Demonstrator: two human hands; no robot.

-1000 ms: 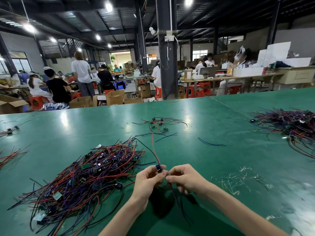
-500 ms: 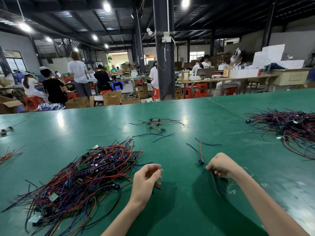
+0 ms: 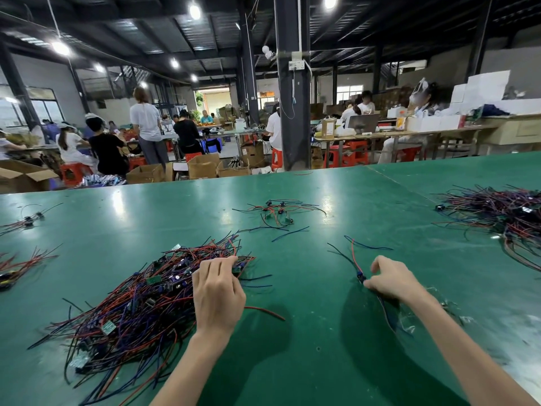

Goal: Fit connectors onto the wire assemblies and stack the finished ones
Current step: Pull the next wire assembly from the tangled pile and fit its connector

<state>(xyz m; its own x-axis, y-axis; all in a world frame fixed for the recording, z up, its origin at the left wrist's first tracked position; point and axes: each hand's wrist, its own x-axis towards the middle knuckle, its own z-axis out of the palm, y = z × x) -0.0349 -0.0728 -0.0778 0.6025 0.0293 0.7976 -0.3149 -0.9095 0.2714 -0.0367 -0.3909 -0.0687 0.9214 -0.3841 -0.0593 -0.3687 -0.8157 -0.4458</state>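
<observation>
On the green work table (image 3: 307, 370):

Far left edge: a small bundle of red and black wires (image 3: 20, 266) lying flat. A second small wire bundle (image 3: 29, 221) lies behind it, well apart.

Left of centre: a large loose pile of red, blue and black wire assemblies (image 3: 126, 315), with small green circuit boards among the strands.

At the pile's right edge: the left hand (image 3: 218, 294), palm down, fingers bent, tips buried among the strands at the upper right corner. Whether it has hold of a strand cannot be told.

Centre, far side: a small flat cluster of red and black wire assemblies (image 3: 278, 210). One loose blue wire (image 3: 289, 234) lies just in front of it.

Right of centre: a single wire assembly (image 3: 352, 256) lying on the table. Its red and dark strands run away from the person, with a dark blue connector (image 3: 360, 277) at the near end.

Beside it: the right hand (image 3: 393, 281), thumb and forefinger pinching the assembly at the connector, the other fingers curled.

Far right edge: a large heap of purple, red and black wire assemblies (image 3: 503, 215), well apart from the right hand.
</observation>
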